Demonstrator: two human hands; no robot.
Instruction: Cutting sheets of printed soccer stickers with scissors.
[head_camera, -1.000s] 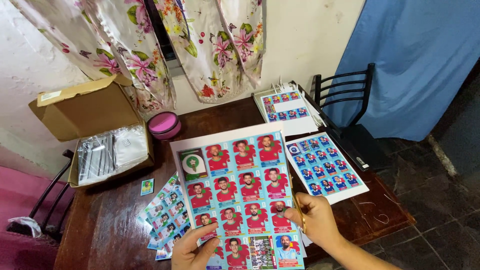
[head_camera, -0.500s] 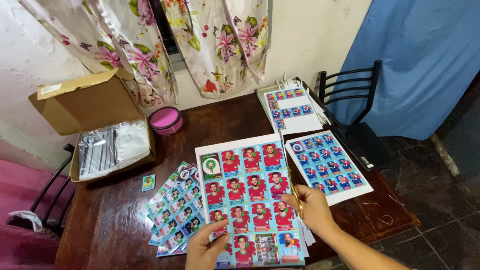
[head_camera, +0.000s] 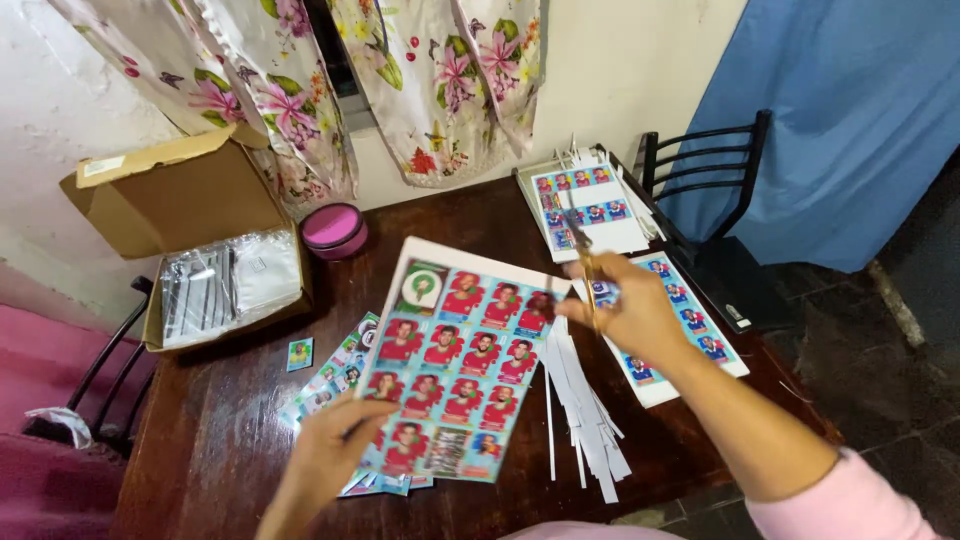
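Note:
My left hand (head_camera: 325, 462) grips the lower left corner of a large sticker sheet (head_camera: 458, 362), which is covered with portraits in red shirts and is lifted and tilted over the dark wooden table (head_camera: 240, 440). At the sheet's upper right edge, my right hand (head_camera: 632, 312) holds a pair of scissors (head_camera: 583, 258) with the blades pointing up and away. A pile of thin white paper strips (head_camera: 585, 415) lies on the table below my right hand.
A blue sticker sheet (head_camera: 690, 335) lies under my right hand and another (head_camera: 585, 205) sits at the back. Fanned stickers (head_camera: 330, 378) and a single one (head_camera: 299, 353) lie on the left. Also around are an open cardboard box (head_camera: 190, 230), a pink tub (head_camera: 333, 230) and a black chair (head_camera: 705, 185).
The red sticker sheet has risen off the table and tilted. My right hand moved from its lower right edge up to its upper right edge with the scissors, uncovering the white strips.

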